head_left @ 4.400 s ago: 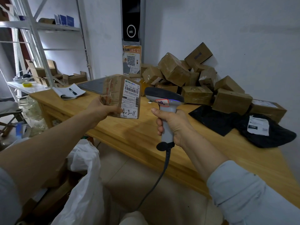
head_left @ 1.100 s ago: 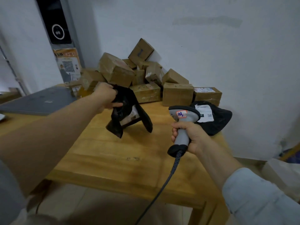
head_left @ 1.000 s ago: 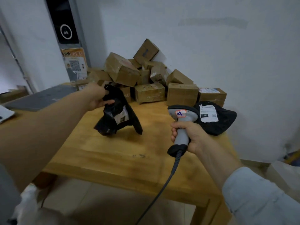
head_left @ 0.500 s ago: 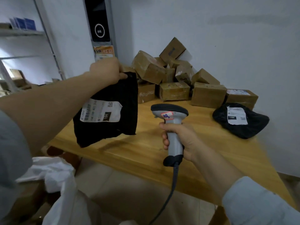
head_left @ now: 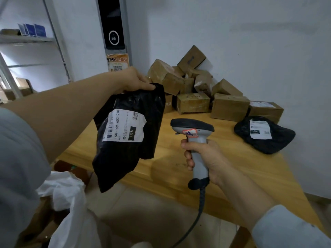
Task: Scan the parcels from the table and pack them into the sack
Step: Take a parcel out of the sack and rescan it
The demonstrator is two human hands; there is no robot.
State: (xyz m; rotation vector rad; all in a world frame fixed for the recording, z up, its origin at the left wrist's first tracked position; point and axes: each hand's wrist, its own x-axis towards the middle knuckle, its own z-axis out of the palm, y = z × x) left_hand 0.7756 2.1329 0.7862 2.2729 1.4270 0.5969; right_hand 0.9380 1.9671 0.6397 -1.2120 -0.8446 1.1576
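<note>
Hanging over the near edge of the table (head_left: 247, 169), the black parcel (head_left: 125, 145) is pinched at its top corner by the left hand (head_left: 134, 80). The right hand (head_left: 209, 158) curls round the scanner (head_left: 194, 130) above the table. The white sack (head_left: 69, 192) lies below that edge; cardboard boxes (head_left: 229, 108) sit at the table's far side.

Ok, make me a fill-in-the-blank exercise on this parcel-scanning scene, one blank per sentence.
1. The left hand holds the hanging parcel, whose wrapping is ___.
2. The right hand grips the scanner by its ___.
3. On the table, the other parcel lies with its label facing ___.
4. The piled boxes are made of ___.

Missing words: black; handle; up; cardboard.
</note>
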